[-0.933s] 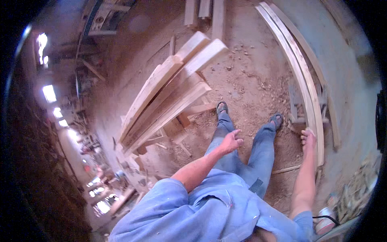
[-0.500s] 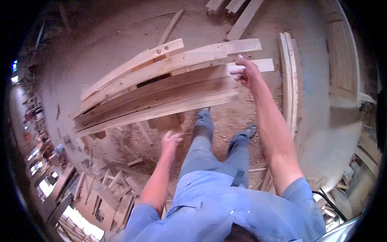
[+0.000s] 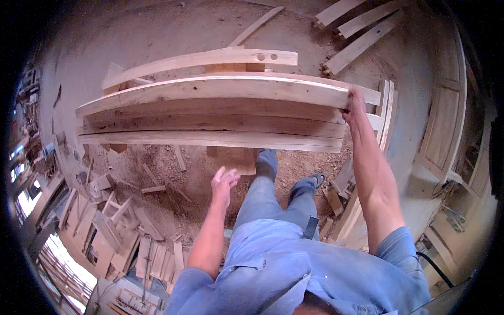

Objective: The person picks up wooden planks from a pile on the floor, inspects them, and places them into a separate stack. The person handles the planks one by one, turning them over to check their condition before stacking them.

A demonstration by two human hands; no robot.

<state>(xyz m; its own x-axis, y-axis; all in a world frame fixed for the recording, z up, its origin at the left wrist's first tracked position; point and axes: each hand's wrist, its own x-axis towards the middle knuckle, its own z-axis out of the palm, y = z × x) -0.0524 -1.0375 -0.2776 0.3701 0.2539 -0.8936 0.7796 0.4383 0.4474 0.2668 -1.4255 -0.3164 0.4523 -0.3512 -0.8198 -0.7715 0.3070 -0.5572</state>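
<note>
My right hand [image 3: 355,105] is wrapped round the right end of a long pale wooden plank [image 3: 226,88], its fingers partly hidden beyond the edge. That plank lies on edge across a stack of long boards. Nearer to me runs another long board [image 3: 220,139], with darker boards in the gap between the two. On the far side rests a narrower piece of wood [image 3: 199,59] with two round holes near its right end. Nothing is in my left hand [image 3: 224,184], which hovers before the stack with its fingers apart.
Below the stack, a wooden block [image 3: 239,160] stands near my feet on the shaving-strewn floor. Several loose planks [image 3: 362,44] lie at the far right, and a panelled door [image 3: 443,115] is beyond them. Offcuts [image 3: 107,226] are heaped at the lower left.
My right hand has closed on the plank's right end; before, it was beside the board ends with fingers loose. My left hand stays free. The whole view has shifted a little.
</note>
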